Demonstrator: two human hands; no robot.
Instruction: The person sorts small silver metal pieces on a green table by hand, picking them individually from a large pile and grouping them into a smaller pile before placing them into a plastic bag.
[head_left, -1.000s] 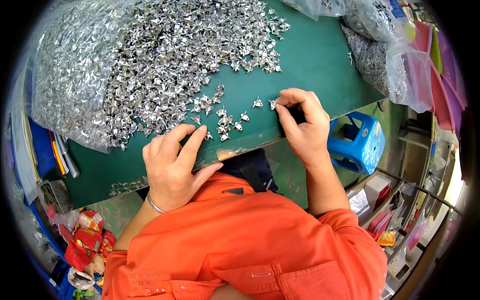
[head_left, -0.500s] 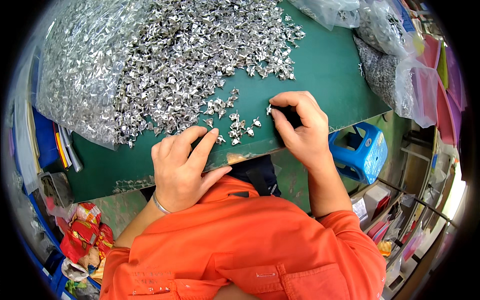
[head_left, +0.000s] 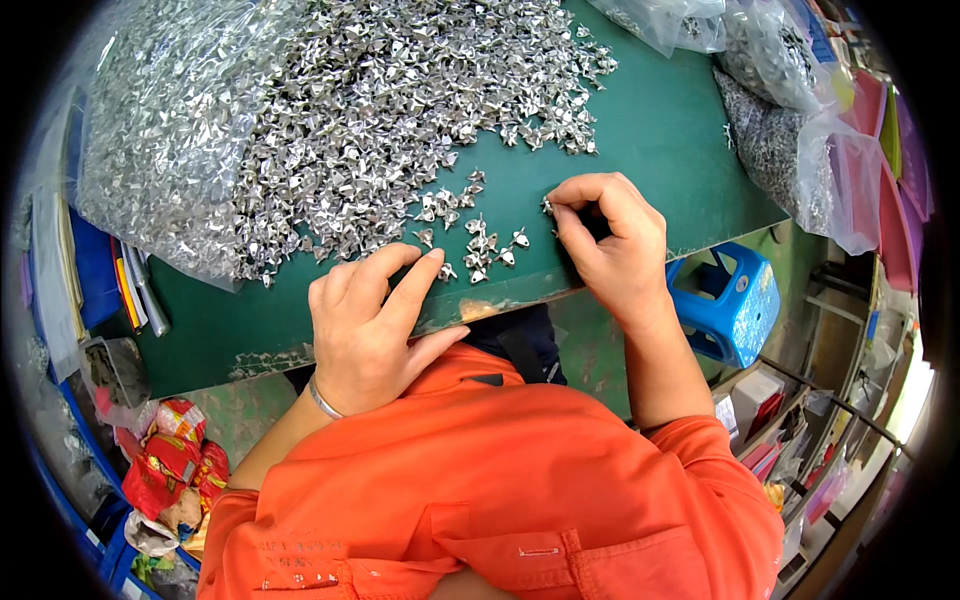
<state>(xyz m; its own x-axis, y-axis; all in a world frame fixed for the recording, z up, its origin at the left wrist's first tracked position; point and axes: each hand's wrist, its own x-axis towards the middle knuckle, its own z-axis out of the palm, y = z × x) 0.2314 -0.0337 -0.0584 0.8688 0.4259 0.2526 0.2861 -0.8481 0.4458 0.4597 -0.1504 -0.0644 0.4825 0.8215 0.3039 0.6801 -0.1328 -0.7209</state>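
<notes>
My head's fisheye looks down from near, above and behind my right hand [head_left: 620, 245], onto the table [head_left: 665, 140] beneath.

Blue plastic stool [head_left: 752, 318] (speckled white on top) | red packets [head_left: 165, 468], heaped lower left | clear plastic tub [head_left: 134, 396] just above them

A blue stool [head_left: 742, 310] stands on green floor [head_left: 238, 408]; cluttered shelving [head_left: 838, 345] right; bright light [head_left: 915, 402] beyond.

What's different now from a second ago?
The right hand moved left over the green table and now has a metal piece at its fingers, maybe the one that lay alone. The left hand and big pile stayed put.
</notes>
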